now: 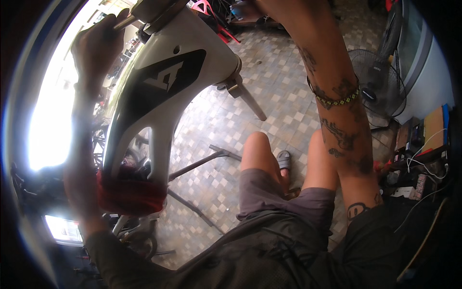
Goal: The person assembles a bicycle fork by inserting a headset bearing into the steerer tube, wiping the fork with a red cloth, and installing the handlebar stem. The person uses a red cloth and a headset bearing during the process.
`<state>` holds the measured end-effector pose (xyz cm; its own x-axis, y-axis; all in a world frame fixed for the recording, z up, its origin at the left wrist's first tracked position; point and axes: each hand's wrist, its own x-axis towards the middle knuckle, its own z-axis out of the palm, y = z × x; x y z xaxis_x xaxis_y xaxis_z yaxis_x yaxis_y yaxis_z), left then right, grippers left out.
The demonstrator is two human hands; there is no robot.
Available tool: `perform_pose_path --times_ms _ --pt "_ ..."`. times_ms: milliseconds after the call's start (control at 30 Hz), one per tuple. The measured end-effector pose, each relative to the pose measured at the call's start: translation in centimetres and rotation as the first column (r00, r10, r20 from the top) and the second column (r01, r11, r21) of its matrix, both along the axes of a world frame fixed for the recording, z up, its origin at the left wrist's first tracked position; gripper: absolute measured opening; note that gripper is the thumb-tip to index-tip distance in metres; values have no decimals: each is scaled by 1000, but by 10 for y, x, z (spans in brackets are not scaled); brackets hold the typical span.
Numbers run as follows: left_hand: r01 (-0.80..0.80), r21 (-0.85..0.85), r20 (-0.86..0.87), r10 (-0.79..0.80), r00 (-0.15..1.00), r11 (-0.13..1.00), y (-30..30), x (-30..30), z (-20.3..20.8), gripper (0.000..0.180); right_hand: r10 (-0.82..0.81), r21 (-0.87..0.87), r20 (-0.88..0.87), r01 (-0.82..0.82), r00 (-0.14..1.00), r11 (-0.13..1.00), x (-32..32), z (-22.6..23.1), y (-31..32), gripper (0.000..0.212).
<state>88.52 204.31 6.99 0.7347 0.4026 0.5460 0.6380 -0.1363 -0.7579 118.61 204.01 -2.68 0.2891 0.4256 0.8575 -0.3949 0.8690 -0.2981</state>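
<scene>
A white bicycle frame [207, 53] with a black panel stands tilted at the left. My left hand [98, 50] is closed around a thin metal rod [126, 22] beside a dark round metal part [159, 17] at the frame's upper end. From the frame's right side, a metal fitting with a bar [251, 103] sticks out. My right arm reaches up to the top edge, where my right hand [250, 8] is blurred and partly cut off. Something bluish shows at its fingers, too unclear to name. A red cloth-like wrap [132, 192] covers the frame's lower part.
Dark stand legs [197, 166] spread over the tiled floor [269, 72] under the frame. A standing fan [378, 79] is at the right, above a cluttered shelf [418, 164] with white cables. A pink-red plastic chair [224, 31] stands at the far side.
</scene>
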Motion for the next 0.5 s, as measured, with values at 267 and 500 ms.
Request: perform_pose_path --times_ms 267,500 --pt "125 -23 80 -123 989 992 20 -3 -2 17 -36 114 -76 45 996 992 -5 -6 -14 20" --pt "212 -45 107 -207 972 976 43 -25 5 34 -58 210 -104 79 993 975 -13 -6 -6 15"
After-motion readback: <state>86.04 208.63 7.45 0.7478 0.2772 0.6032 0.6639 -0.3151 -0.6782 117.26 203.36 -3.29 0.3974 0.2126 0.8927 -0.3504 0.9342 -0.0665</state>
